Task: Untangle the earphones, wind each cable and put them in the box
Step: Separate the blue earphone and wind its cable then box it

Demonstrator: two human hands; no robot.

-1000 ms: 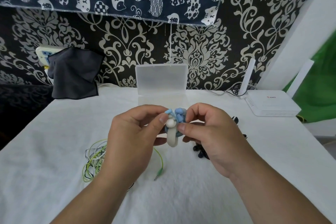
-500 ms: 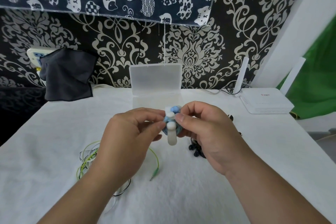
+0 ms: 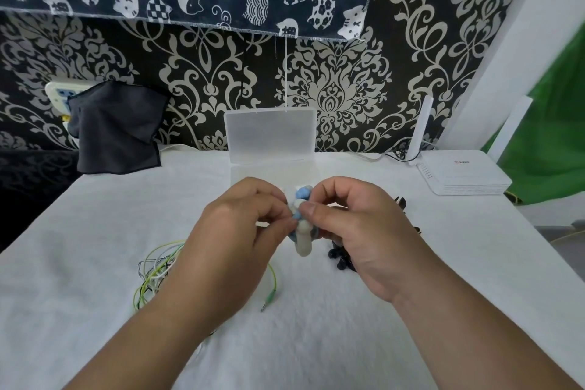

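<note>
My left hand [image 3: 234, 237] and my right hand [image 3: 357, 231] meet above the middle of the table, both pinching a small wound bundle of blue and white earphones [image 3: 302, 231]. A white strap end hangs below the bundle. On the cloth under my left forearm lies a tangle of green, white and black cable [image 3: 158, 272], its green plug [image 3: 269, 299] pointing toward me. Black earphones [image 3: 340, 258] lie partly hidden behind my right hand. The clear plastic box [image 3: 269, 133] stands open at the back, lid upright.
A white cloth covers the table [image 3: 95, 231]. A white router [image 3: 462, 176] sits at the back right with its antenna up. A dark cloth [image 3: 117, 127] hangs over a socket at the back left. Patterned wallpaper lies behind.
My two hands have closed in tighter on the blue and white bundle, with fingers shifting on it. The view has drifted slightly. The cables on the table have not moved.
</note>
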